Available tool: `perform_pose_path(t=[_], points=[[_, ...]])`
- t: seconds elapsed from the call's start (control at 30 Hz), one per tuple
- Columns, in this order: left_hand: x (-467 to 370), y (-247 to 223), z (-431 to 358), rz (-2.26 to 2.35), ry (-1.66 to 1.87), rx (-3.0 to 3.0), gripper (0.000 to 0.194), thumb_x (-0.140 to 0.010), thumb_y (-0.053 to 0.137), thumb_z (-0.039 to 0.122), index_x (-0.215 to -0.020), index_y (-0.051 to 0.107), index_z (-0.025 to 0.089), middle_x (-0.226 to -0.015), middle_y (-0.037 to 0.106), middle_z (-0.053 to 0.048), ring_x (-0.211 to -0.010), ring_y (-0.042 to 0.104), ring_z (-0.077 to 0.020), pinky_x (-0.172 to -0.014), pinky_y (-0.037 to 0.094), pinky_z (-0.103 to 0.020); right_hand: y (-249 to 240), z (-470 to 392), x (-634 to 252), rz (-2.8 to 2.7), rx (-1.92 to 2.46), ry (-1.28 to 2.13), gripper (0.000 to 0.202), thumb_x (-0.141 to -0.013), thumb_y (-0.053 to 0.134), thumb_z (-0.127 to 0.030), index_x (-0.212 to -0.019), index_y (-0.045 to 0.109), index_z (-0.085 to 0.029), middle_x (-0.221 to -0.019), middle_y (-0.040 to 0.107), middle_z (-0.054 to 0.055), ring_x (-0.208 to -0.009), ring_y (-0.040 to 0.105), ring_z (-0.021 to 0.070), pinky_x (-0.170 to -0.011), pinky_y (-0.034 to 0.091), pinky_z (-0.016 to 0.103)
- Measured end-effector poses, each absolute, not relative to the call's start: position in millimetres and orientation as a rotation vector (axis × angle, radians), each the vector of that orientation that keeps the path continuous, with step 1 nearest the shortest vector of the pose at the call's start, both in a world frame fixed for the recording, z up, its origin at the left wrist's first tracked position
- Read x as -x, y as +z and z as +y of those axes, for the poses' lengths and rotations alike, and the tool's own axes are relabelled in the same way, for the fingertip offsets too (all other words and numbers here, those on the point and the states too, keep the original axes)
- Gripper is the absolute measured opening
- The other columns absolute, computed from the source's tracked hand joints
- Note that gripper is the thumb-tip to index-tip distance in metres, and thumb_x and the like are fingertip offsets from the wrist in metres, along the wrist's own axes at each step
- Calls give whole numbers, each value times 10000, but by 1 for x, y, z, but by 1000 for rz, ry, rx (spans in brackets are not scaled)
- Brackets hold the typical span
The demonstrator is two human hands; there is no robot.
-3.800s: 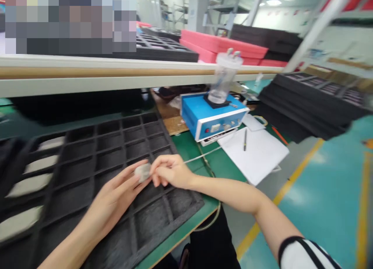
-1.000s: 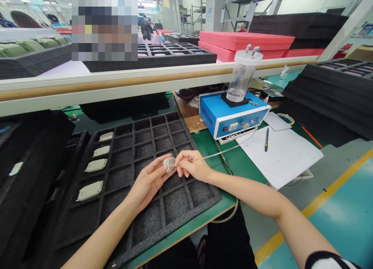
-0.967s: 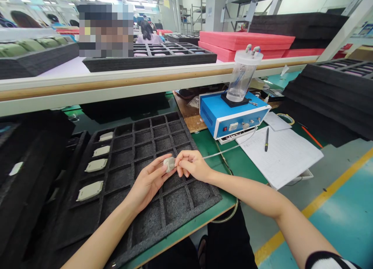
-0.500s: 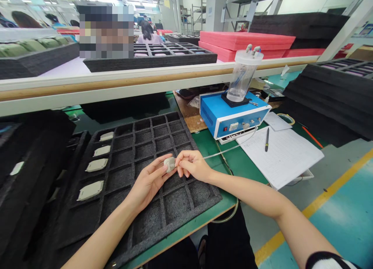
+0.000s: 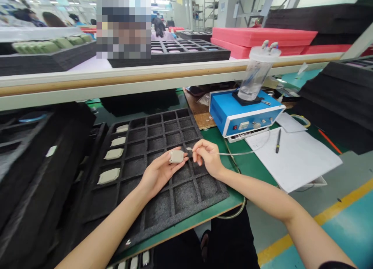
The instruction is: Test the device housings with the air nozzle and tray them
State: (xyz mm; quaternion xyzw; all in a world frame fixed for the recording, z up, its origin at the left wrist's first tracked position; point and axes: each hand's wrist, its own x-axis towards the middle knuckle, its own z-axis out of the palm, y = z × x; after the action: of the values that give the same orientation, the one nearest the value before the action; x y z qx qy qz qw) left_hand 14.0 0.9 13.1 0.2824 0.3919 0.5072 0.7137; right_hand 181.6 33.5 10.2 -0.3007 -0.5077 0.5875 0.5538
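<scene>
Pale case [image 5: 176, 157] is sitting in your left hand [image 5: 157, 174], up above the black tray [image 5: 180, 218], and your fingers and thumb are holding on to it. Your right hand [image 5: 210, 157] is pinching the end of a thin clear tube [image 5: 244, 153], and a small light tip [image 5: 189, 149] is poking out past your fingers. What is new is the gap: a moment ago your two hands were meeting at the case, and now the tip is pointing at it but not touching it. That is leaving the two things apart, with more of the case showing. The tube is running over the white paper [image 5: 305, 160] to the blue machine [image 5: 247, 110], which is holding up a clear jar [image 5: 254, 78]. Four more pale pieces [image 5: 108, 176] are lying in a line on the tray's left side. A dark pen [image 5: 278, 141] is resting on the paper, and the green table [image 5: 260, 168] is holding the tray and the machine.
</scene>
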Motion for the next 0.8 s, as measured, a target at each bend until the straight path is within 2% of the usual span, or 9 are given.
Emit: perform_pose_path(t=[0.1, 0.23, 0.4, 0.5, 0.57, 0.8], points=[[-13, 12, 2, 857, 1103, -569, 390, -832, 507, 262, -1171, 563, 77, -1034, 681, -166, -974, 644, -237, -920, 466, -337, 9, 33, -182, -1247, 742, 1380, 84, -678, 509, -229, -637, 542, -164, -447, 550, -47, -324, 390, 54, -359, 289, 182], [-12, 9, 4, 860, 1081, -564, 381, -856, 456, 300, -1149, 577, 89, -993, 691, -153, -796, 674, -202, -722, 519, -282, 5, 34, -182, -1270, 754, 1376, 79, -697, 510, -217, -652, 544, -162, -459, 556, -40, -330, 395, 57, -366, 293, 186], [-10, 7, 4, 833, 1103, -629, 387, -820, 512, 384, -1054, 618, 95, -913, 681, -123, -603, 613, -139, -529, 476, -233, 2, 35, -183, -1296, 752, 1393, 73, -708, 509, -193, -657, 546, -157, -469, 560, -31, -335, 401, 58, -364, 289, 185], [-10, 9, 3, 896, 1152, -764, 363, -721, 640, 241, -1058, 606, 110, -790, 648, -54, -581, 577, -105, -524, 445, -208, 2, 36, -184, -1308, 760, 1392, 69, -706, 509, -191, -657, 546, -158, -467, 560, -28, -337, 406, 62, -364, 287, 186], [-11, 13, 1, 1007, 1197, -907, 382, -691, 654, 158, -1066, 595, 113, -705, 612, -15, -581, 566, -93, -542, 441, -203, 2, 36, -183, -1321, 769, 1383, 67, -701, 507, -188, -652, 543, -159, -459, 555, -29, -334, 402, 63, -364, 287, 188], [-6, 40, -37, 1150, 1162, -1252, 388, -696, 685, 232, -1028, 495, 166, -748, 620, -8, -546, 585, -114, -519, 466, -245, 1, 37, -183, -1345, 758, 1390, 67, -694, 507, -185, -649, 549, -159, -452, 547, -30, -336, 400, 65, -369, 285, 194]])
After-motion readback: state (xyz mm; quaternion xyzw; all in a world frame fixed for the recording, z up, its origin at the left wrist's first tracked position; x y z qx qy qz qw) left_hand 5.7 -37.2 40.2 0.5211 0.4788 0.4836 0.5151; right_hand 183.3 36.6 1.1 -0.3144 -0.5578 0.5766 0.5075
